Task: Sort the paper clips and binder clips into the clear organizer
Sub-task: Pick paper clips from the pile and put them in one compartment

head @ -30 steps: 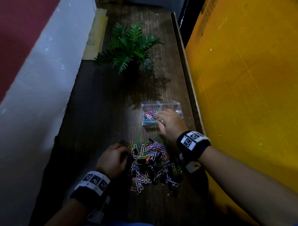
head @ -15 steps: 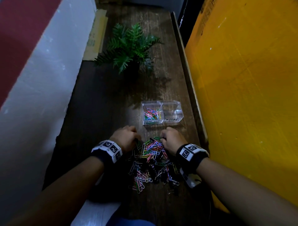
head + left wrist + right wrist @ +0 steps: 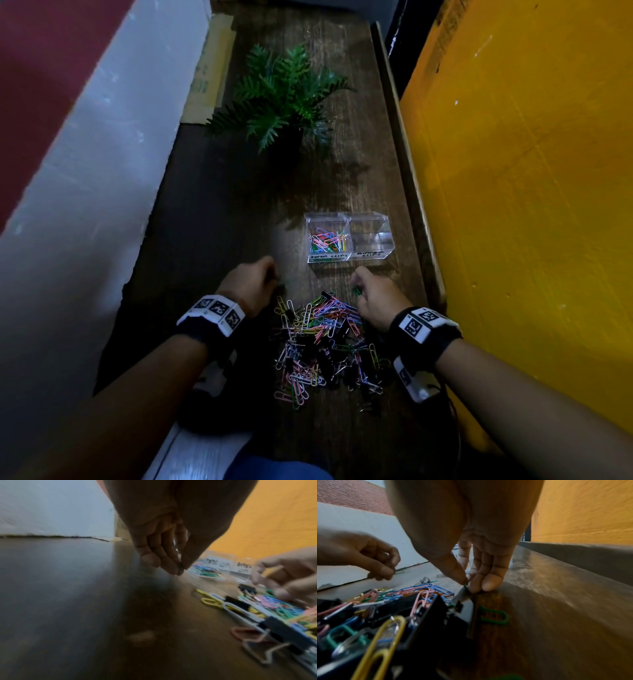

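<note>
A heap of coloured paper clips and black binder clips (image 3: 325, 342) lies on the dark wooden table (image 3: 222, 205) between my hands. Beyond it stands the clear two-compartment organizer (image 3: 349, 261). Its left cell holds coloured paper clips; its right cell looks empty. My left hand (image 3: 274, 279) is at the heap's far left corner and pinches a green paper clip (image 3: 402, 571) between thumb and fingers (image 3: 173, 569). My right hand (image 3: 356, 287) is at the heap's far right corner, just in front of the organizer, pinching another green clip (image 3: 465, 586) above a black binder clip (image 3: 426, 608).
A potted fern (image 3: 287, 99) stands further back on the table. A yellow wall (image 3: 531, 205) and a raised wooden ledge (image 3: 404, 154) bound the right side. A white wall (image 3: 85, 188) runs along the left, with cardboard (image 3: 209, 68) leaning at the back.
My right hand came back from the organizer to the heap and now pinches a green clip. My left hand moved forward along the heap's left side and lifted a clip.
</note>
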